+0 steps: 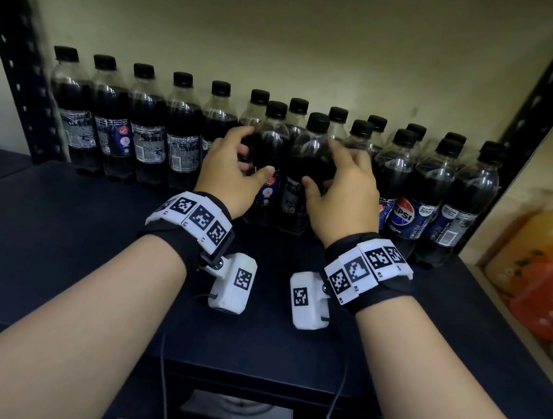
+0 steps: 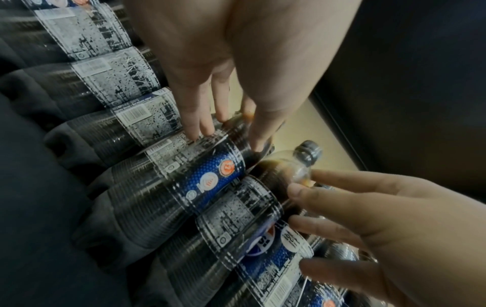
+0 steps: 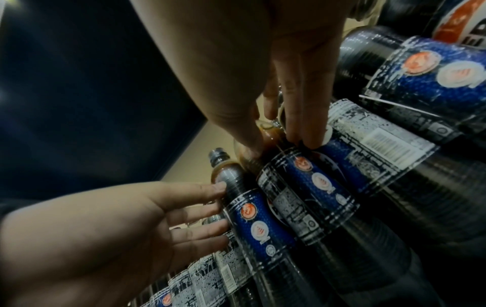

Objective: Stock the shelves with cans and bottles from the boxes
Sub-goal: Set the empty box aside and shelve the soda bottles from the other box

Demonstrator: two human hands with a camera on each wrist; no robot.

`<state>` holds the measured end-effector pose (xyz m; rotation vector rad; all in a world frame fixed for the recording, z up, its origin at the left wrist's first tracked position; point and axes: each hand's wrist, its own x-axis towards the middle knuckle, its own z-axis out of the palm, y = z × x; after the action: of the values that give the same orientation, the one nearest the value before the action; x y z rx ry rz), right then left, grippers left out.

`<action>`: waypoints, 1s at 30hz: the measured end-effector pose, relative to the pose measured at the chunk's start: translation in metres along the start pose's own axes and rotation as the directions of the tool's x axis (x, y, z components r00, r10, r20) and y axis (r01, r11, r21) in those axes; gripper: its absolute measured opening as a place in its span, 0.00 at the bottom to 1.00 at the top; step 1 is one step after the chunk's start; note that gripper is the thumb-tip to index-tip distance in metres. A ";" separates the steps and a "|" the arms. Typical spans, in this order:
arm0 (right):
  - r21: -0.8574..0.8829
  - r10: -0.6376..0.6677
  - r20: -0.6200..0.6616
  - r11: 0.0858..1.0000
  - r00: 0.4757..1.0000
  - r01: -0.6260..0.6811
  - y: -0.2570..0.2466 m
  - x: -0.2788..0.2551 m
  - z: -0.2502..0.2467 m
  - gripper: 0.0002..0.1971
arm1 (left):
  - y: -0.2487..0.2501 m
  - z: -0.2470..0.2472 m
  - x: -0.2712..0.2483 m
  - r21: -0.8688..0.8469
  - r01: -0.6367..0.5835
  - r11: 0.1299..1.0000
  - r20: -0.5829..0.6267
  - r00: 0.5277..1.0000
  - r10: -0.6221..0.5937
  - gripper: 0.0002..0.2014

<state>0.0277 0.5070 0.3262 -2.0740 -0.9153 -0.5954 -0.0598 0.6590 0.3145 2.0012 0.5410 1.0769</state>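
Dark cola bottles with black caps stand on a dark blue shelf board (image 1: 56,253). A back row (image 1: 146,132) runs along the wall, and a shorter front row (image 1: 409,207) fills the right side. My left hand (image 1: 253,158) (image 2: 228,137) holds the leftmost front bottle (image 1: 272,129) (image 2: 210,176) at its shoulder, fingers on its left side, thumb in front. My right hand (image 1: 321,166) (image 3: 278,145) holds the bottle beside it (image 1: 310,144) (image 3: 310,182) the same way from the right. Both bottles stand upright, side by side on the board.
Black perforated uprights (image 1: 18,69) (image 1: 539,101) frame the bay. A wooden unit to the right holds an orange juice bottle (image 1: 545,260). The shelf board in front of the back row's left half is bare. A cream wall lies behind.
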 end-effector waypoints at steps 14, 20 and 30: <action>0.108 -0.010 0.274 0.994 0.962 -0.021 -0.006 -0.010 -0.036 0.37 | 0.021 -0.033 -0.023 0.128 -0.002 0.992 0.165 0.986 -0.019 0.34; -0.061 -0.019 0.422 0.997 0.906 0.050 -0.002 -0.043 -0.071 0.40 | 0.037 -0.058 -0.058 0.523 -0.120 0.844 0.280 0.959 -0.037 0.37; -0.310 0.149 0.651 0.947 0.744 0.081 0.019 -0.125 -0.126 0.46 | 0.045 -0.086 -0.154 0.735 -0.172 0.656 0.441 0.856 -0.270 0.41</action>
<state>-0.0491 0.3474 0.3088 -2.6664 -1.2310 0.0751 -0.2160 0.5664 0.3021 2.8501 0.8309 0.1772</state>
